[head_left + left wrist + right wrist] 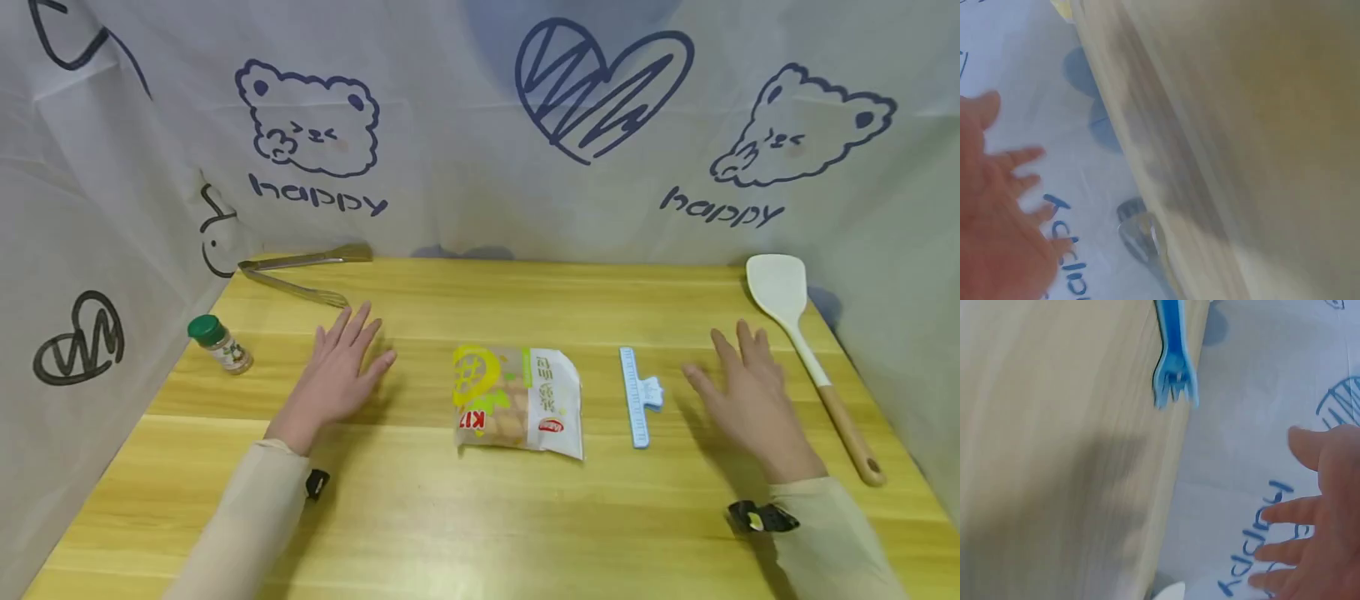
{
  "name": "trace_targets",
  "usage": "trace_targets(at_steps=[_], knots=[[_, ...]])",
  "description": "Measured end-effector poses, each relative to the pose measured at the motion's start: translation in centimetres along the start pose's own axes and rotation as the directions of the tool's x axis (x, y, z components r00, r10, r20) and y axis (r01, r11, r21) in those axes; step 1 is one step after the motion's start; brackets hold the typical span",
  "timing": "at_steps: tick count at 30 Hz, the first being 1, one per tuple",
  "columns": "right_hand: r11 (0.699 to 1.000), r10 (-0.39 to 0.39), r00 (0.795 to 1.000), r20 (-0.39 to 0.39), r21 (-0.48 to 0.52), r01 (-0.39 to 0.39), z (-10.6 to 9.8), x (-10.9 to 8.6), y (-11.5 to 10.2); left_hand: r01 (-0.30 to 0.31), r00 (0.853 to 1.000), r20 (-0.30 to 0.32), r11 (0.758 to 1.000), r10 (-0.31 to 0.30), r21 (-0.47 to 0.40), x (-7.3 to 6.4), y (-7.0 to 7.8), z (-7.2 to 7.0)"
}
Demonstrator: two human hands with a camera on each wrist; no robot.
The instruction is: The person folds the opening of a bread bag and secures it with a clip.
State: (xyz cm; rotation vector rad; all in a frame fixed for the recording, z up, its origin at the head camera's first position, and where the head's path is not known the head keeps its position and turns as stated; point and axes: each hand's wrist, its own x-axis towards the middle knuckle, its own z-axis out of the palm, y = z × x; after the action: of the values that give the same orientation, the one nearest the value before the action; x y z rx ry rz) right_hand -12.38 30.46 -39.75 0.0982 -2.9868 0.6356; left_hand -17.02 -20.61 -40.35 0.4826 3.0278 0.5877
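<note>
In the head view a flat food packet [517, 402], partly see-through with white and yellow print, lies on the wooden table between both hands. Right of it is a light blue bag clip [637, 400], which shows again in the right wrist view as a blue clip [1174, 356]. My left hand [337, 379] hovers with fingers spread, left of the packet and just below the metal tongs [300, 275]. My right hand [753, 400] is spread too, between the clip and a white spatula [780, 287] with a wooden handle. Both hands hold nothing.
At the left stands a small seasoning jar [221, 343] with a green lid. White cloth [450, 150] with drawn bears and hearts hangs behind the table [480, 525] and along its sides. A band with a black piece circles each wrist.
</note>
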Motion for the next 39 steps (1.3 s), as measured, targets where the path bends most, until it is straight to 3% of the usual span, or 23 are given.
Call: trace_targets(at_steps=[2, 4, 10, 14, 19, 24, 27, 33, 39], knots=[[0.998, -0.041, 0.999, -0.029, 0.044, 0.042, 0.1, 0.6, -0.9, -0.082, 0.997, -0.02, 0.993, 0.081, -0.081, 1.3, 0.1, 0.0], [0.995, -0.071, 0.997, -0.041, 0.071, 0.073, 0.4, 1.2, -1.9, -0.128, 0.992, -0.03, 0.977, 0.125, -0.172, 2.6, 0.4, -0.1], [0.983, -0.14, 0.99, -0.015, 0.118, 0.141, 2.0, 2.7, -4.1, -0.128, 0.989, 0.011, 0.909, 0.144, -0.396, 6.1, 2.3, 0.4], [0.979, -0.159, 0.987, 0.034, 0.133, 0.153, 3.3, 3.6, -5.3, -0.101, 0.987, 0.067, 0.881, 0.148, -0.462, 8.2, 4.1, 1.1], [0.974, -0.165, 0.98, 0.109, 0.176, 0.145, 5.0, 4.5, -6.2, -0.095, 0.966, 0.18, 0.9, 0.187, -0.427, 10.7, 6.6, 1.5], [0.961, -0.157, 0.976, 0.149, 0.249, 0.116, 6.1, 4.9, -7.5, -0.1, 0.923, 0.312, 0.923, 0.226, -0.371, 12.5, 8.4, 1.8], [0.966, -0.129, 0.98, 0.15, 0.24, 0.091, 6.5, 5.2, -8.3, -0.105, 0.896, 0.373, 0.931, 0.241, -0.351, 13.1, 9.1, 2.1], [0.971, -0.058, 0.978, 0.2, 0.237, 0.009, 6.8, 5.6, -9.4, -0.089, 0.867, 0.441, 0.944, 0.23, -0.317, 13.8, 10.2, 2.9], [0.968, -0.022, 0.974, 0.224, 0.25, -0.036, 7.6, 5.9, -10.1, -0.139, 0.857, 0.447, 0.951, 0.256, -0.278, 14.3, 11.9, 3.9]])
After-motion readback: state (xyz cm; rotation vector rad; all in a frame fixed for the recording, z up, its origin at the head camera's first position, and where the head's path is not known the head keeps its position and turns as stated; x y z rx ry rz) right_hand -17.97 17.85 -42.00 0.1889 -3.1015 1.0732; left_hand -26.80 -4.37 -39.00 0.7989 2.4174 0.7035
